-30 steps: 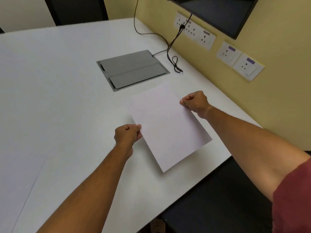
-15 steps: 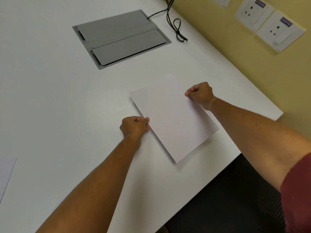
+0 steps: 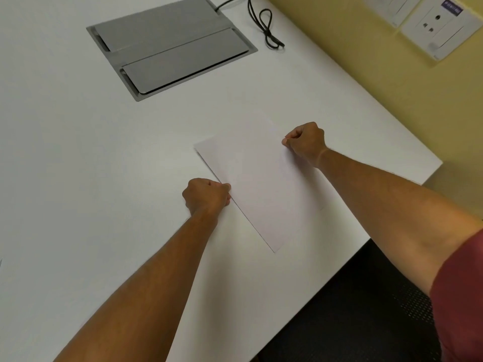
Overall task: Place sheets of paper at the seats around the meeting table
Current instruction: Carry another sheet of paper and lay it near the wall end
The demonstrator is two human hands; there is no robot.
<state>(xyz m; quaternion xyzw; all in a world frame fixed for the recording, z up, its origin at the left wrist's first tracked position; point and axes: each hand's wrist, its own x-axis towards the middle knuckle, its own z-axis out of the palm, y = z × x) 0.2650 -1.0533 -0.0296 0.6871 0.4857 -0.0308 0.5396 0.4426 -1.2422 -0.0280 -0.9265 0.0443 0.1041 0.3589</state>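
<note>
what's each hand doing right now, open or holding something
Left hand: closed, pinching the left edge of the sheet of paper.
Right hand: closed, pinching the sheet's right edge.

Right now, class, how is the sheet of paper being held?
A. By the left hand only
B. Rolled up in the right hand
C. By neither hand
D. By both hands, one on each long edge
D: the left hand and right hand each pinch an opposite long edge of the sheet of paper.
</note>
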